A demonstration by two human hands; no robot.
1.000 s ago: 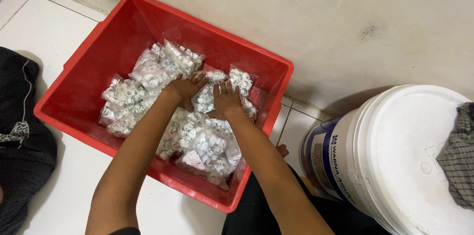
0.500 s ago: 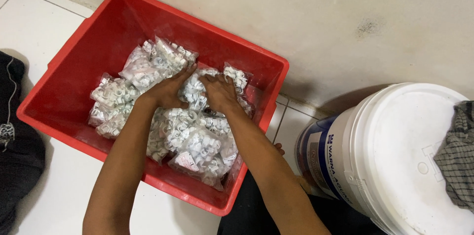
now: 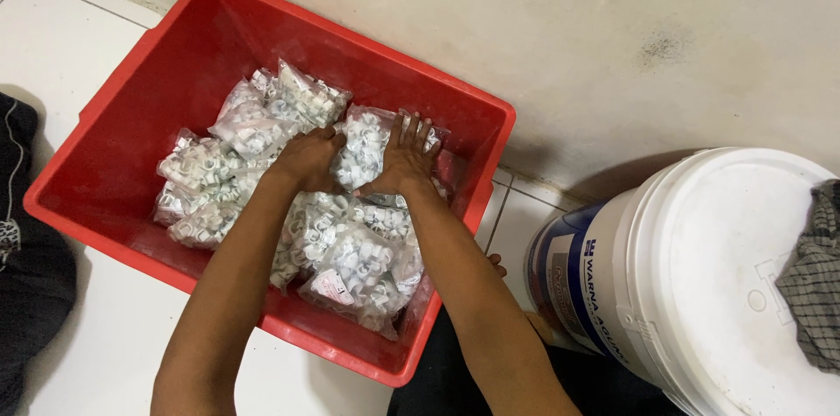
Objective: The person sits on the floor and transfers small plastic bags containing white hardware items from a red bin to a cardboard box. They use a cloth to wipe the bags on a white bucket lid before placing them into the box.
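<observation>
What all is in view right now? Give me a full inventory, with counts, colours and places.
red tub: one, red plastic, on the tiled floor against the wall
clear bags: many, exact count unclear, clear plastic filled with small white pieces, piled inside the tub
held bag: one, clear with white pieces, between both hands at the back of the tub
bucket: one, white with a blue label and white lid, right of the tub
checked cloth: one, grey, on the bucket lid
dark fabric: one, black, left edge on the floor
left hand: gripping the held bag
right hand: flat against the held bag
</observation>
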